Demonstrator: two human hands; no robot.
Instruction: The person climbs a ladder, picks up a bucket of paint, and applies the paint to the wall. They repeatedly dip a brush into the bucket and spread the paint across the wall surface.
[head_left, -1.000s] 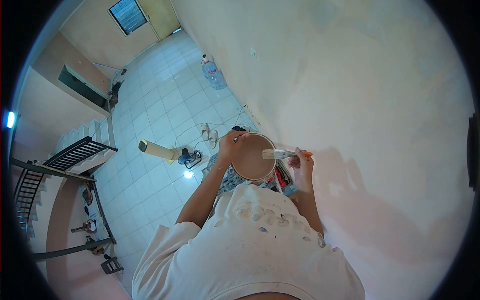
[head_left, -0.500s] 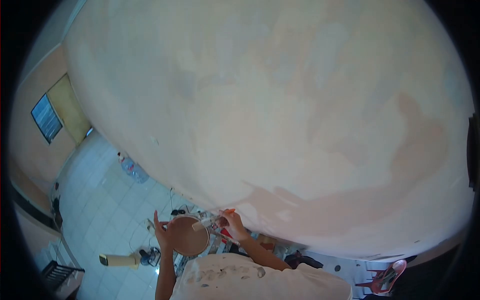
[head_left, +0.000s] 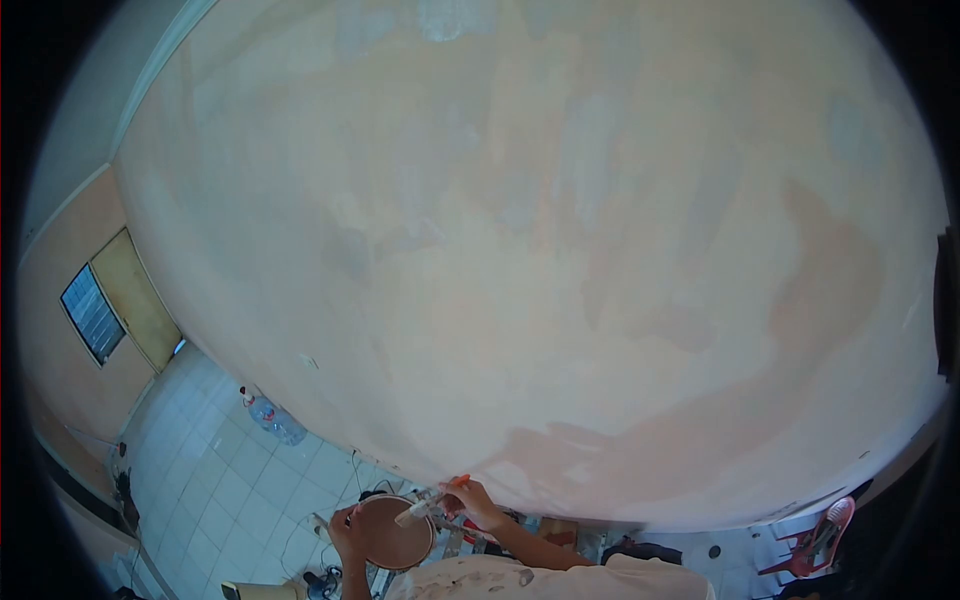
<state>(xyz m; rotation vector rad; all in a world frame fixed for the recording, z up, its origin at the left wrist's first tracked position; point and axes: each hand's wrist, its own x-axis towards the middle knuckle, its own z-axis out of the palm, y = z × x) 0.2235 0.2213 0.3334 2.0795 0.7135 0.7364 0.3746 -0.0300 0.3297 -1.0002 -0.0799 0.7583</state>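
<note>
A round bucket (head_left: 385, 540) of brownish paint is at the bottom centre. My left hand (head_left: 348, 530) has its fingers bent round the bucket's left rim. In my right hand (head_left: 472, 503) is a paintbrush (head_left: 414, 512) with an orange handle end; its pale bristles are over the bucket's opening near the right rim. A large patchy wall (head_left: 520, 300) in beige and grey fills most of the view, with shadows on its lower right part.
Plastic bottles (head_left: 272, 416) stand on the tiled floor (head_left: 225, 480) by the wall's foot. A red chair (head_left: 815, 540) holding items is at the lower right. A door (head_left: 138, 298) and window (head_left: 93, 313) are at the left. Cables and tools lie near the bucket.
The view has tilted upward, so the bucket, hands and bottles sit lower. My left hand's raised fingers have folded in around the bucket's rim. The brush remains over the bucket.
</note>
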